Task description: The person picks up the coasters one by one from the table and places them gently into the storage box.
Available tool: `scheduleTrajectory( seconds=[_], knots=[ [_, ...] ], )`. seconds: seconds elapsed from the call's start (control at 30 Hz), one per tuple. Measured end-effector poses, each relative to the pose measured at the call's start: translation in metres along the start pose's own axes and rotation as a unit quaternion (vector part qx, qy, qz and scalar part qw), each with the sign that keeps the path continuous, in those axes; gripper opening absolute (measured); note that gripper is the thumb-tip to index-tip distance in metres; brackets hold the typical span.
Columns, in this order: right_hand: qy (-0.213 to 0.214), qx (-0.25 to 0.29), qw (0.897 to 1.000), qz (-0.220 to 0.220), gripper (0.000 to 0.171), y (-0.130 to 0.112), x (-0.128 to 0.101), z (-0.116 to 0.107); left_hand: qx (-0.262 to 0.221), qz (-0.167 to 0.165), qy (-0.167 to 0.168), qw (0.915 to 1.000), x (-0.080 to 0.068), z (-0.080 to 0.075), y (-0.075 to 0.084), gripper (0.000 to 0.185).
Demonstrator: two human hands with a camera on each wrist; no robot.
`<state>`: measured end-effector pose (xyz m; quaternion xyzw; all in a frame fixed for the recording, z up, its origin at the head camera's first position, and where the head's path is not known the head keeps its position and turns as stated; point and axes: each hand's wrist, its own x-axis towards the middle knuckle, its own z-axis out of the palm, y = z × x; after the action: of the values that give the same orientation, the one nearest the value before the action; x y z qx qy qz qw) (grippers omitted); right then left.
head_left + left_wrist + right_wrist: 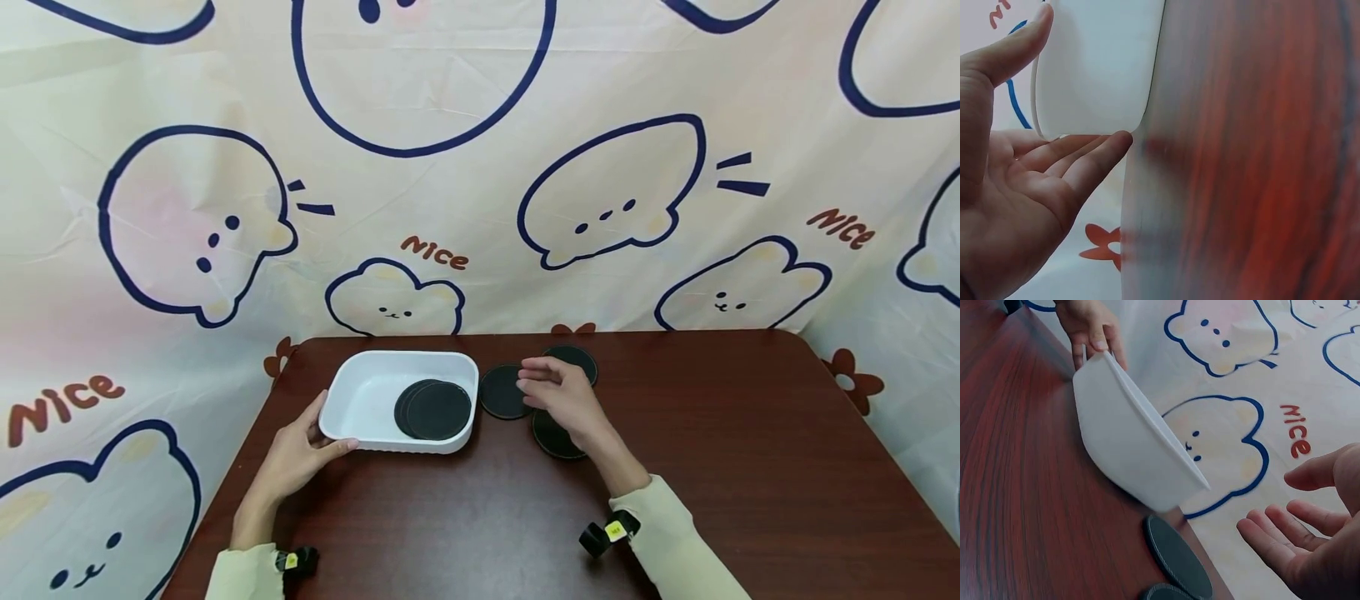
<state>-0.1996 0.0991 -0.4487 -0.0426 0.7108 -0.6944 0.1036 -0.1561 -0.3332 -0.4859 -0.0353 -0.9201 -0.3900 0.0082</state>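
Left hand (300,454) rests against the near left corner of the white rectangular plastic tray (352,392), thumb on the rim and fingers straight along the outer wall, not curled round it. Right hand (558,396) hovers with fingers relaxed and loosely spread, holding nothing, above 3 flat round black coasters lying loose on the dark reddish-brown wooden table (750,467): the left coaster (498,392) just beside the tray's right wall, the far coaster (577,360) behind the hand, and the near coaster (551,437) partly hidden under the wrist.

The tray is glossy white with rounded corners and sloping walls, and it sits at the table's back left. Inside it, toward the right end, lies a small stack of black coasters (435,410), overlapping so that their edges show slightly offset; how many are in the stack cannot be told.

From the head view alone come the stack inside the tray and the full layout of the 3 loose discs. The left wrist view shows what the head view cannot: the thumb tip lying on the tray's pale outer wall (1097,69) and the straight fingertips (1113,142) touching its lower edge where it meets the table. The right wrist view shows the tray's smooth underside wall (1129,450), the open palm and spread fingers (1272,540) in the air, and 1 coaster's (1175,556) thin matte edge lying flat on the wood.
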Motion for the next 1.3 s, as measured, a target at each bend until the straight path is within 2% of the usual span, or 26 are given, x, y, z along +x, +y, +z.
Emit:
scheduleTrajectory(
  seconds=[0.27, 0.73, 0.97, 1.3],
  knots=[
    [0.019, -0.014, 1.0, 0.017, 0.049, 0.007, -0.012, -0.032, 0.006, -0.018, 0.003, 0.9998, 0.0, -0.004, 0.001, 0.106],
    [0.03, -0.054, 0.998, 0.032, 0.058, 0.024, -0.03, -0.079, 0.017, -0.026, 0.009, 0.9995, -0.001, -0.008, -0.003, 0.106],
    [0.023, -0.099, 0.994, 0.044, 0.061, 0.032, -0.033, -0.093, 0.017, -0.039, 0.008, 0.999, -0.001, -0.007, -0.002, 0.108],
    [0.015, -0.132, 0.99, 0.045, 0.065, 0.04, -0.033, -0.1, 0.012, -0.037, 0.009, 0.9992, 0.0, -0.006, -0.001, 0.105]
  ],
)
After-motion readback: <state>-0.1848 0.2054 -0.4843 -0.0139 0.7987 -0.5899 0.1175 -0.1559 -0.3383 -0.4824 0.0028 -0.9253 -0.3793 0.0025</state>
